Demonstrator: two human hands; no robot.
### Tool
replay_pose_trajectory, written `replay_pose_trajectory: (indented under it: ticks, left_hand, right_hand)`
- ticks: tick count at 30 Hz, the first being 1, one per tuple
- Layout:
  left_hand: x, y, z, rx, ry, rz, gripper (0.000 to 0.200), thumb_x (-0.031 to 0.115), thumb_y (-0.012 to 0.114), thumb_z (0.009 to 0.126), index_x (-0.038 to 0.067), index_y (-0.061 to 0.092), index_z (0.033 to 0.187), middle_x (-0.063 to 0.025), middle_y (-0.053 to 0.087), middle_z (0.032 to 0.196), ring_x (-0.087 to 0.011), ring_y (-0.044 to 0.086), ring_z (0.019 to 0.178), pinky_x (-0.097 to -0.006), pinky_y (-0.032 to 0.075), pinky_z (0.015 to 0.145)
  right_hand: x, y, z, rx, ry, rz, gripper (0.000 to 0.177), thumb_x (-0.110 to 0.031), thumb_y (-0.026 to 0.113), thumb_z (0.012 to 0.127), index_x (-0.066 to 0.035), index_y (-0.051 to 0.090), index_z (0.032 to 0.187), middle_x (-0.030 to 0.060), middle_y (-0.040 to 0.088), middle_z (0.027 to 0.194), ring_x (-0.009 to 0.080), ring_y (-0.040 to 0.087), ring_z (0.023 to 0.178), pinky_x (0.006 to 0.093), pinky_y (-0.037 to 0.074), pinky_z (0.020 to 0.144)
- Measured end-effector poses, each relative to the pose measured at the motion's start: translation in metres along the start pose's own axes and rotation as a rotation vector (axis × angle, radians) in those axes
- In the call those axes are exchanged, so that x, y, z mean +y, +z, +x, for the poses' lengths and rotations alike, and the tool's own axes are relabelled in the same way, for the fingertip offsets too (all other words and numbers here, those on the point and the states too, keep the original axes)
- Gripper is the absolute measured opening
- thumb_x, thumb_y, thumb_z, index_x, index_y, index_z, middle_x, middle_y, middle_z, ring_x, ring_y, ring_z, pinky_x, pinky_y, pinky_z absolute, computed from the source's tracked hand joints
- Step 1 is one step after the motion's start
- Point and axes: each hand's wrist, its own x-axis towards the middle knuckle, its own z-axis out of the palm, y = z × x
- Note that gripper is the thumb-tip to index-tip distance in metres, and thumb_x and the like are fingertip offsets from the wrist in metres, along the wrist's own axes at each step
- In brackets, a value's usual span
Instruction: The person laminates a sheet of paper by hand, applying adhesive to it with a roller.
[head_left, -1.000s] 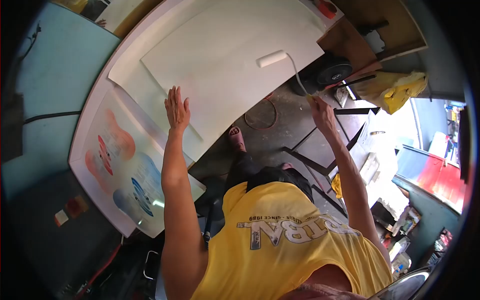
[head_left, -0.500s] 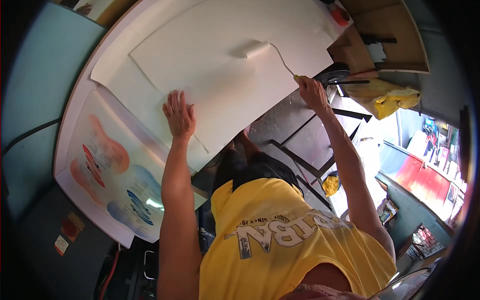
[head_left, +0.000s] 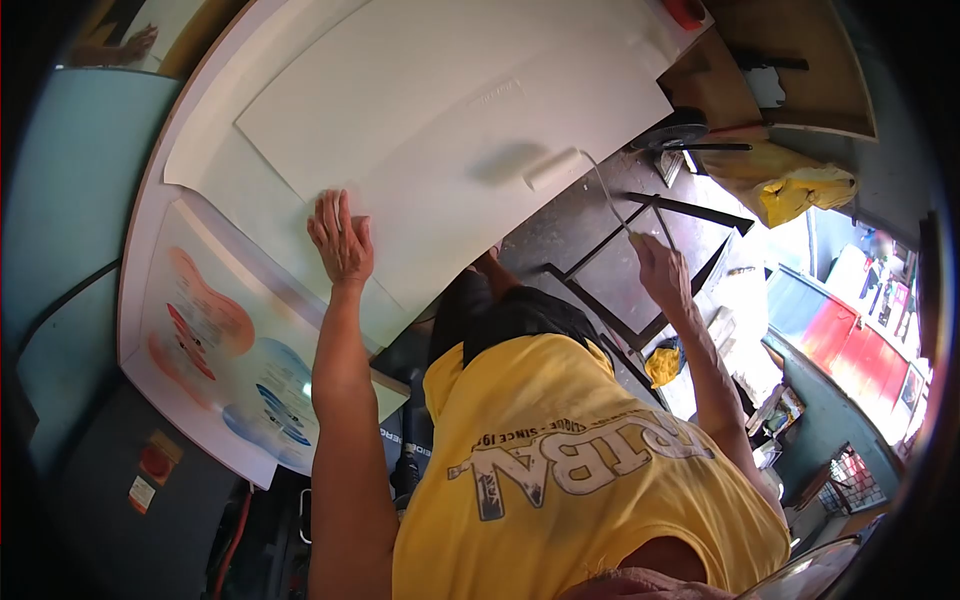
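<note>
Lying palm down at 10 o'clock in the head view, the left hand (head_left: 340, 240) is at the edge of a big white sheet (head_left: 400, 110). Its fingers are straight out and a little bit apart, and they hold nothing. I cannot tell how hard the hand pushes down. The white sheet fills most of the space at 12 o'clock.

At 3 o'clock, the right hand (head_left: 663, 275) has its fingers curled around the handle end of a paint roller (head_left: 552, 169). The handle is mostly hidden in the hand. A thin bent wire runs up to the white roller head at 1 o'clock. The roller head looks lifted over the sheet, near its lower edge, with a soft dark shadow just beside it toward 9 o'clock.

Over at 9 o'clock, a printed sheet (head_left: 230, 345) with red and blue shapes is on the table (head_left: 150, 225). A red roll (head_left: 686, 12) sits near the top at 1 o'clock. A black metal frame (head_left: 690, 211) stands past the sheet, close to 3 o'clock.
</note>
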Motion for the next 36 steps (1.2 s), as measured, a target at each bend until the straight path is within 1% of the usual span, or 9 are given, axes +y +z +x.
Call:
replay_pose_trajectory:
  ticks: [7,14,21,25,27,30,33,34,36]
  left_hand:
    - [-0.002,0.000,0.003,0.046,0.027,-0.043,0.064,0.033,0.056,0.102,0.009,0.035,0.157,-0.0144,0.037,0.161,-0.0375,0.033,0.148,-0.0588,0.024,0.119]
    - [-0.002,0.001,0.002,0.050,0.011,-0.031,0.063,0.032,0.057,0.101,0.011,0.036,0.157,-0.0134,0.037,0.160,-0.0362,0.032,0.148,-0.0574,0.023,0.120]
    - [-0.003,0.002,0.000,0.048,0.004,-0.016,0.063,0.031,0.059,0.101,0.011,0.037,0.156,-0.0138,0.039,0.158,-0.0370,0.033,0.147,-0.0585,0.026,0.119]
    - [-0.004,0.006,-0.006,0.107,0.033,-0.012,0.064,0.035,0.060,0.100,0.012,0.037,0.156,-0.0155,0.039,0.158,-0.0381,0.034,0.146,-0.0597,0.027,0.118]
    - [0.000,0.008,-0.004,0.105,0.011,0.016,0.066,0.036,0.060,0.100,0.013,0.037,0.157,-0.0172,0.039,0.158,-0.0387,0.034,0.146,-0.0612,0.027,0.117]
    - [0.020,0.012,-0.015,0.129,-0.013,0.011,0.068,0.038,0.061,0.100,0.015,0.035,0.158,-0.0191,0.039,0.157,-0.0395,0.036,0.144,-0.0648,0.027,0.115]
    - [0.032,0.015,-0.021,0.129,-0.019,-0.028,0.069,0.038,0.061,0.100,0.015,0.033,0.159,-0.0205,0.041,0.155,-0.0398,0.038,0.142,-0.0670,0.027,0.114]
    - [0.030,0.015,-0.017,0.105,-0.031,-0.033,0.070,0.038,0.060,0.101,0.015,0.030,0.160,-0.0195,0.042,0.154,-0.0393,0.039,0.142,-0.0670,0.027,0.113]
    - [0.025,0.008,-0.006,0.098,-0.034,-0.034,0.069,0.037,0.059,0.101,0.015,0.030,0.159,-0.0194,0.041,0.154,-0.0387,0.038,0.142,-0.0656,0.028,0.113]
  right_hand:
    - [-0.073,0.047,0.108,0.035,-0.160,-0.122,0.017,-0.023,0.062,0.099,-0.008,0.067,0.093,0.0201,0.067,0.069,0.0418,0.069,0.069,0.0522,0.056,0.062]
    - [-0.054,0.032,0.030,-0.050,-0.137,-0.110,0.021,-0.026,0.056,0.102,-0.009,0.065,0.096,0.0211,0.069,0.074,0.0421,0.070,0.069,0.0534,0.057,0.061]
    - [-0.090,0.052,0.086,-0.014,-0.111,-0.181,0.035,-0.034,0.050,0.103,-0.008,0.068,0.090,0.0217,0.070,0.077,0.0466,0.069,0.076,0.0574,0.055,0.070]
    - [-0.050,0.035,-0.005,-0.016,-0.042,-0.222,0.026,-0.032,0.058,0.102,-0.010,0.071,0.098,0.0209,0.070,0.076,0.0431,0.070,0.075,0.0545,0.056,0.069]
    - [-0.025,0.025,-0.041,-0.073,-0.029,-0.167,0.023,-0.031,0.061,0.101,-0.010,0.071,0.104,0.0202,0.069,0.074,0.0412,0.070,0.072,0.0523,0.055,0.067]
    - [-0.027,0.012,-0.060,-0.066,-0.001,-0.137,0.025,-0.031,0.060,0.102,-0.009,0.070,0.104,0.0193,0.069,0.072,0.0405,0.069,0.069,0.0503,0.054,0.066]
    - [-0.039,0.023,-0.039,-0.083,0.070,0.021,0.024,-0.029,0.059,0.103,-0.008,0.068,0.102,0.0200,0.070,0.075,0.0411,0.069,0.072,0.0499,0.054,0.067]
    - [-0.052,0.022,-0.025,-0.139,0.180,0.123,0.022,-0.027,0.059,0.102,-0.006,0.067,0.100,0.0230,0.070,0.080,0.0436,0.069,0.078,0.0518,0.053,0.069]
    - [-0.025,0.044,0.012,0.031,-0.081,-0.028,0.021,-0.025,0.059,0.100,-0.006,0.067,0.103,0.0262,0.068,0.083,0.0461,0.068,0.083,0.0524,0.053,0.073]
